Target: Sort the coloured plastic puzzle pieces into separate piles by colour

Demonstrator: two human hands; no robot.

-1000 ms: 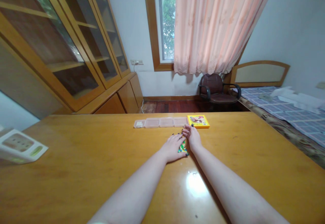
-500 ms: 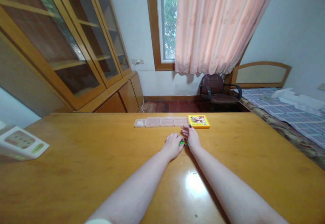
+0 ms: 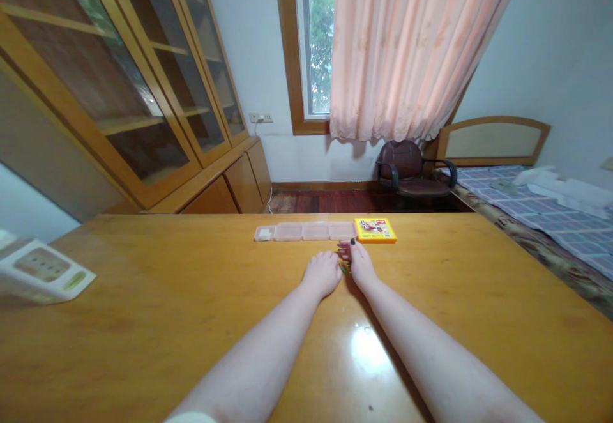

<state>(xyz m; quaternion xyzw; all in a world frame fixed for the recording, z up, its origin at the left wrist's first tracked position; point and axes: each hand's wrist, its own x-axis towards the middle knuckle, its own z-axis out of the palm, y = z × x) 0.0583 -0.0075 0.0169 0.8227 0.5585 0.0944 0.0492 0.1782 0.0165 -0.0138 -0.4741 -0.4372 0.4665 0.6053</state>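
My left hand (image 3: 322, 273) rests near the middle of the table, fingers curled and closed around a small green piece (image 3: 343, 269). Only a bit of that piece shows, with a yellowish spot beside it; its kind is too small to make out. Close on the right is my right hand (image 3: 363, 266), turned on its side with dark nails showing. Its upper fingers are loosely bent, while the lower ones come together by the green piece. Whatever they pinch is hidden.
Beyond my hands lies a row of clear plastic trays (image 3: 289, 231), with a small pale item in the leftmost compartment. A yellow box (image 3: 375, 230) adjoins its right end. A white container (image 3: 43, 269) stands at the table's (image 3: 191, 269) left.
Both hands have shifted slightly left. The right hand has turned a little, its fingers closer to the left hand, and less of the green piece shows.
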